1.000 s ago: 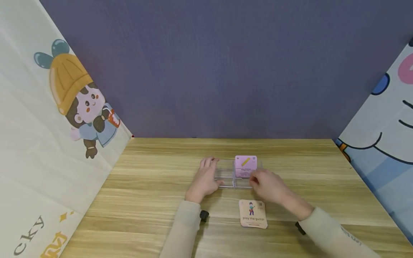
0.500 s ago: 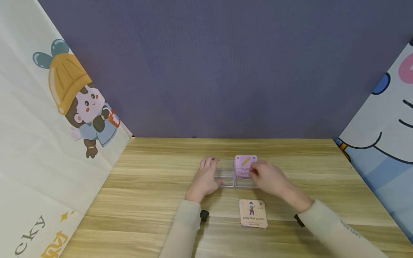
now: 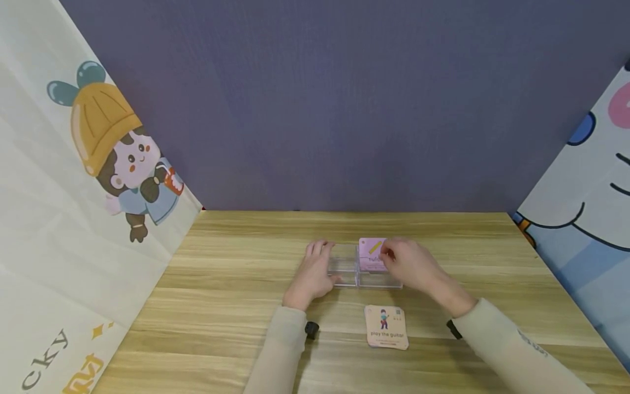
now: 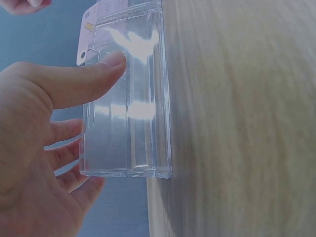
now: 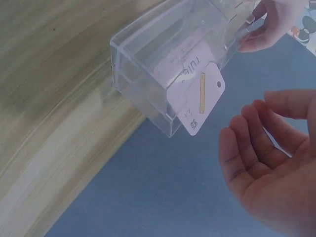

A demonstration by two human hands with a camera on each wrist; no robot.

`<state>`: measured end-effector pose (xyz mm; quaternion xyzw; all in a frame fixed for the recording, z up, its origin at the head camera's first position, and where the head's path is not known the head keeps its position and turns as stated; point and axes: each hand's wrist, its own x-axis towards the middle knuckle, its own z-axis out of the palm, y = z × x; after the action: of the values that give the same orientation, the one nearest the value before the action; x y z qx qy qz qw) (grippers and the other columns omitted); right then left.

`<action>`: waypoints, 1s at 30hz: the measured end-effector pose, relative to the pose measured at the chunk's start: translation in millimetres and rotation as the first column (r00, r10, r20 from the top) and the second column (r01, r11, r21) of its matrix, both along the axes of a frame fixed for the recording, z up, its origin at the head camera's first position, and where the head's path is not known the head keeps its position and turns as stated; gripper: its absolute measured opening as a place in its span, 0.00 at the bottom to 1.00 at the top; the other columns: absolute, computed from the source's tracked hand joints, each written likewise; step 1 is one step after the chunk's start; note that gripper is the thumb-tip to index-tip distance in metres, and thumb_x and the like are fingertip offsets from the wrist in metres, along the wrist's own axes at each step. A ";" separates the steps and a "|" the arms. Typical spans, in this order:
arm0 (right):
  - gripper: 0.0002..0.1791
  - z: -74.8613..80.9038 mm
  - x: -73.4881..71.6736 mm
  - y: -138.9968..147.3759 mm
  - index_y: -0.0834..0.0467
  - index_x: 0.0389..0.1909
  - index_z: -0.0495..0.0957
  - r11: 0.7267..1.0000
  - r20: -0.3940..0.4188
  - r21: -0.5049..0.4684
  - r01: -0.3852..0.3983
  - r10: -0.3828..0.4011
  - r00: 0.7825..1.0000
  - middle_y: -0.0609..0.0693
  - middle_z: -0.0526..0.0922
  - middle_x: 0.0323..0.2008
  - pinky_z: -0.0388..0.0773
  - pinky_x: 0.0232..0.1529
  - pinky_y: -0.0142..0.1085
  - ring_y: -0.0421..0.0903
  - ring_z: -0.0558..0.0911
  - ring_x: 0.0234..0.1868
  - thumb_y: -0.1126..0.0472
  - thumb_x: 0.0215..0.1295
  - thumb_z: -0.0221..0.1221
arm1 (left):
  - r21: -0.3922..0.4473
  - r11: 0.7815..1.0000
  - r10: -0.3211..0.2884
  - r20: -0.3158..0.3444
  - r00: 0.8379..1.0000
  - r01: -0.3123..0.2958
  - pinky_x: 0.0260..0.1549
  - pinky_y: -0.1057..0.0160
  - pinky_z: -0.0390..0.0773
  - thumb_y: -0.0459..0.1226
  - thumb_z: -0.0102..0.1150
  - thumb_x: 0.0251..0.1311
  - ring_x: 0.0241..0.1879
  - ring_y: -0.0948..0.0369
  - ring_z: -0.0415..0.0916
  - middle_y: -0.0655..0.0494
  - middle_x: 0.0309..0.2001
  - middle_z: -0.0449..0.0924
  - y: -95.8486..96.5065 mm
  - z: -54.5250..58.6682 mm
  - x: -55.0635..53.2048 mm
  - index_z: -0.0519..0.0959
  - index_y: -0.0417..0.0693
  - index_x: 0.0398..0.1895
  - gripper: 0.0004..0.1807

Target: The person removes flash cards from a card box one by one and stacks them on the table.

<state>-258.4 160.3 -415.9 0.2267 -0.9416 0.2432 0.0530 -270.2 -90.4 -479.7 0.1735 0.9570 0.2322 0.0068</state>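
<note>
My left hand (image 3: 311,276) grips the left end of a clear plastic card holder (image 4: 116,143). Its thumb lies over the front, the other fingers behind. A pink flash card (image 5: 210,101) with a yellow ruler picture and the word "ruler" stands in the holder's right compartment, its top edge above the plastic. Beside that card is my right hand (image 5: 274,153), fingers loosely bent and thumb near the index fingertip, holding nothing. In the right wrist view a gap shows between fingertips and card; from the head, the hand covers the card's right part.
A stack of beige cards (image 3: 386,327), the top one reading "play the guitar", lies on the wooden table (image 3: 221,306) in front of the holder. A dark blue-grey panel (image 3: 315,109) rises behind the table. Printed cloths hang at left (image 3: 44,180) and right.
My right hand has moved up and away from the holder's front right edge to beside the card's upper part. The left hand, holder and beige stack have stayed in place.
</note>
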 end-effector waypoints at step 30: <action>0.06 2.9 -16.7 -5.0 0.63 0.40 0.84 0.994 -0.161 -0.055 0.093 -0.101 0.982 0.55 0.84 0.37 0.83 0.38 0.48 0.52 0.81 0.38 0.64 0.66 0.63 | 0.023 1.000 -0.016 0.008 1.000 0.015 0.74 0.53 0.58 0.44 0.75 0.57 0.76 0.49 0.48 0.44 0.74 0.58 -4.4 2.5 4.5 0.61 0.43 0.76 0.47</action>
<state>-275.1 155.3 -412.9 0.1983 -0.9380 0.2433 0.1470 -265.7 -94.8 -477.2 0.1799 0.9529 0.2438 0.0107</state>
